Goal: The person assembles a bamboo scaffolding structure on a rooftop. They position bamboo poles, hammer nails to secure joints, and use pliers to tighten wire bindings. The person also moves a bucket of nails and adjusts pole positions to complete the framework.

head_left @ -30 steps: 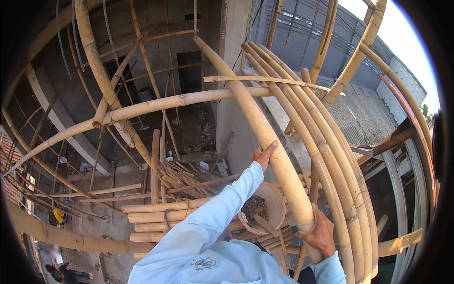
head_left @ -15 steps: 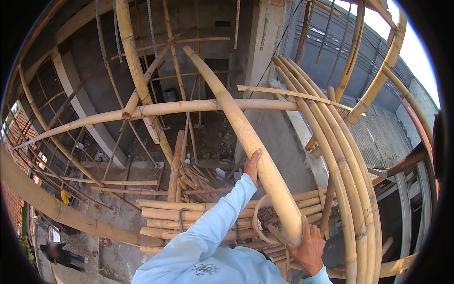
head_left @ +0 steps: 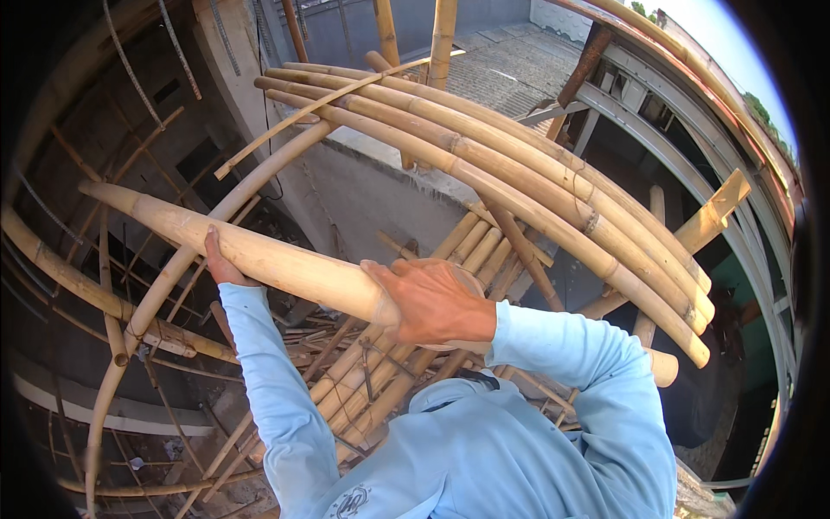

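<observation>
A thick bamboo pole [head_left: 268,257] lies between both my hands, slanting from the far left down to my right. My left hand [head_left: 226,259] grips it from the near side at mid-length, thumb up over the top. Wrapped over its near end is my right hand [head_left: 430,300], fingers curled round the cut end. The pole crosses over a thinner bamboo crossbar [head_left: 251,186]; whether they touch I cannot tell. Partly hidden behind my right hand is a pale round-rimmed container [head_left: 467,281].
Several long bamboo poles [head_left: 527,173] lie side by side to the right, with a split bamboo strip [head_left: 320,102] across their far ends. Below are bamboo platform poles [head_left: 363,372]. Steel rods [head_left: 179,50] hang at the upper left. A concrete ledge [head_left: 398,164] runs beyond, and a metal frame [head_left: 674,164] stands right.
My view and body have turned to the right. The held pole now lies flatter across the view, still in both hands, and my right arm is bent further across the front.
</observation>
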Available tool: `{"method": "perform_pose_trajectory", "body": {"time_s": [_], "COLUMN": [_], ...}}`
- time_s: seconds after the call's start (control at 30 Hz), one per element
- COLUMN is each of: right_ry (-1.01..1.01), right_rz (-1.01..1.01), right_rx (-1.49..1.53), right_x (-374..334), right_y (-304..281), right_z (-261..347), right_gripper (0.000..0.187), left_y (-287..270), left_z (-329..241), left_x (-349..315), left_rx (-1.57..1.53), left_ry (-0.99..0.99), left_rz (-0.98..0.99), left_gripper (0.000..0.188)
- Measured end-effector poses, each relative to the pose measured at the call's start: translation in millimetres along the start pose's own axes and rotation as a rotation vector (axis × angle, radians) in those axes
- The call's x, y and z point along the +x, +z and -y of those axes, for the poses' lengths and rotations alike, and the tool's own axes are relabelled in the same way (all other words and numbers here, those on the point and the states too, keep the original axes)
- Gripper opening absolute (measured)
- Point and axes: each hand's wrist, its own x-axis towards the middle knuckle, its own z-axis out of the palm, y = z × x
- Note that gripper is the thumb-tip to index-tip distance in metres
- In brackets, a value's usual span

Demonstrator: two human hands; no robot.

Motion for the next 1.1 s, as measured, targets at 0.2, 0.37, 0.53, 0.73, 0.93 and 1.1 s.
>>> {"method": "perform_pose_trajectory", "body": {"time_s": [0.2,0.37,0.53,0.73,0.93,1.1], "right_ry": [-0.080,-0.125,-0.155,-0.049,-0.015,0.001], "right_rz": [-0.046,-0.062,0.030,0.109,0.185,0.172], "right_rx": [0.087,0.169,0.135,0.135,0.109,0.126], "right_x": [29,43,14,-46,-62,-59], "right_y": [-6,2,16,1,-2,15], "right_z": [28,46,58,48,43,42], "right_gripper": [0.094,0.095,0.108,0.106,0.107,0.106], "left_y": [-36,-63,-111,-128,-144,-149], "left_z": [-48,-70,-94,-101,-96,-96], "left_x": [64,93,108,99,119,137], "left_rx": [0.085,0.050,0.138,0.130,0.151,0.155], "left_ry": [0.091,0.089,0.139,0.130,0.107,0.114], "left_rz": [0.068,0.112,0.057,0.022,0.033,0.046], "left_gripper": [0.056,0.055,0.052,0.050,0.051,0.051]}}
